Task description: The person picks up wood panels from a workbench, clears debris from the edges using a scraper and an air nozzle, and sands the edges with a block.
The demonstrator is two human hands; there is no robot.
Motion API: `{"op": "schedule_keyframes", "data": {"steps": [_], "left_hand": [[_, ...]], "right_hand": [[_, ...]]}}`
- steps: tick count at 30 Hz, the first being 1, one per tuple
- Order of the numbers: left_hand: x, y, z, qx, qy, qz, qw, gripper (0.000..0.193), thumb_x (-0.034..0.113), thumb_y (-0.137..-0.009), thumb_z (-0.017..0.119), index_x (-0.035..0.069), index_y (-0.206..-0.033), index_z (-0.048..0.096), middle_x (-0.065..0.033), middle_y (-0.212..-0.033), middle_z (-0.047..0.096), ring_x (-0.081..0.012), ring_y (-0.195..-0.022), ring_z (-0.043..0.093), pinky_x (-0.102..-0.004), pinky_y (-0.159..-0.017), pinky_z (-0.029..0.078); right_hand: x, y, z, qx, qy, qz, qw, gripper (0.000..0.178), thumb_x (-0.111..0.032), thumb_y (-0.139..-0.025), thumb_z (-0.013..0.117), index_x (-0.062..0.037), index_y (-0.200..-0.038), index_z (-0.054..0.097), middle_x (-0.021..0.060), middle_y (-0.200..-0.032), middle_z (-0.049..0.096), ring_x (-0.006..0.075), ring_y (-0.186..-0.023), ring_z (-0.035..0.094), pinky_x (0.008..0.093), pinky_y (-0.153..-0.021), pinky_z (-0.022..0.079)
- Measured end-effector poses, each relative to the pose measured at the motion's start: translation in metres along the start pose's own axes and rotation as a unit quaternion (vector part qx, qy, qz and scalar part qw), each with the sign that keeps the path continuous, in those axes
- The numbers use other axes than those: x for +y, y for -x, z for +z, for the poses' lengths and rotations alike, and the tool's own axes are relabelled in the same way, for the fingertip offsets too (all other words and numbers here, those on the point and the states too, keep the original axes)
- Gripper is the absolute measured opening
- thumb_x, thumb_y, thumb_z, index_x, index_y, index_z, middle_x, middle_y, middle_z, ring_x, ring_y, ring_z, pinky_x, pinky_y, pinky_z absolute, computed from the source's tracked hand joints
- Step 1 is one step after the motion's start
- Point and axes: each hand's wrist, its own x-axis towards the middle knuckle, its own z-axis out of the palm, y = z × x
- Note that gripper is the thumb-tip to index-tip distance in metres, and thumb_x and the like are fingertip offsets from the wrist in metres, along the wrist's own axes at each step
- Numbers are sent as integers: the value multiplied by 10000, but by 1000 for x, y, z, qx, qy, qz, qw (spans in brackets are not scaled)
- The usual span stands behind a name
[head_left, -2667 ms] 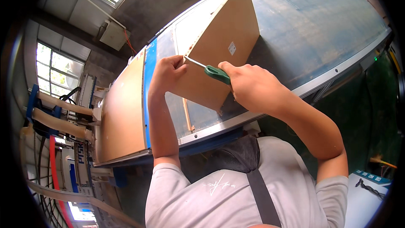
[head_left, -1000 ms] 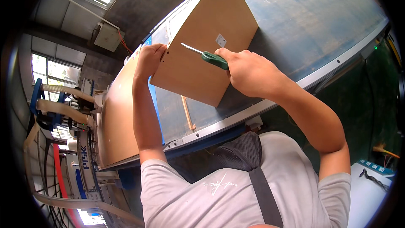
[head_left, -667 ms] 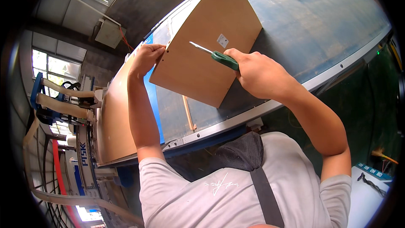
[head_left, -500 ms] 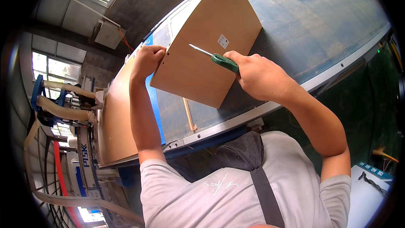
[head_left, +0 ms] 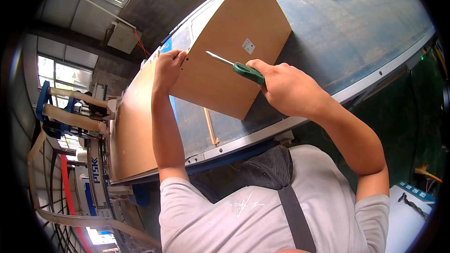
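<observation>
A light brown wooden panel stands upright on the blue-grey worktable, with small holes along its edges and a white label on its face. My left hand is closed at the panel's left edge, beside a hole there; anything pinched between the fingertips is hidden. In my right hand is a green-handled tool with a slim, pointed metal blade. Its fingers wrap round the handle. The blade points up and left across the front of the panel, towards the left hand.
A thin wooden strip lies on the worktable below the panel. At left is a large brown board, near a machine with thick ribbed hoses. A metal rail borders the table's near edge. A white surface is at lower right.
My left hand and forearm have shifted slightly right at the panel's edge. The tool in my right hand has moved a little left. The panel has stayed in place.
</observation>
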Motion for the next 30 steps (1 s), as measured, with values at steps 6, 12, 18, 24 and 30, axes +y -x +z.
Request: {"op": "schedule_keyframes", "data": {"steps": [6,12,18,24,30], "left_hand": [[-23,0,-4,-72,298,-145,941,235,184,-1032,684,-30,-962,751,-25,-772,720,-51,-665,644,-215,-573,478],[-70,-23,-11,-129,216,-125,960,283,278,-1049,654,11,-1047,748,22,-756,642,-68,-639,542,-241,-589,420],[-48,-31,16,-112,155,-72,979,332,342,-1086,599,41,-1031,726,82,-719,544,-14,-583,443,-216,-510,306],[-45,-38,10,-171,319,-128,923,292,298,-1095,595,41,-1015,708,70,-730,594,-11,-590,504,-205,-519,371],[-41,-38,10,-151,277,-61,947,261,238,-1067,645,22,-938,712,67,-709,609,-12,-590,536,-199,-523,381]], "right_hand": [[-5,4,1,-11,-4,-14,1000,465,-51,-996,496,-58,-1460,516,254,-1088,739,409,-1033,720,482,-944,566],[-5,3,9,-18,-28,-45,998,464,-62,-955,536,-82,-1419,531,253,-1096,733,427,-1052,707,482,-930,561],[21,24,6,-22,-15,-23,999,389,-99,-935,554,-64,-1322,559,243,-1061,743,407,-1050,719,494,-893,572],[55,56,16,6,-73,13,997,391,-92,-959,542,-71,-1349,549,231,-1015,751,417,-979,730,516,-858,573],[90,86,26,-12,-106,73,992,546,-31,-937,515,-134,-1473,509,211,-980,748,409,-913,725,524,-825,567]]}}
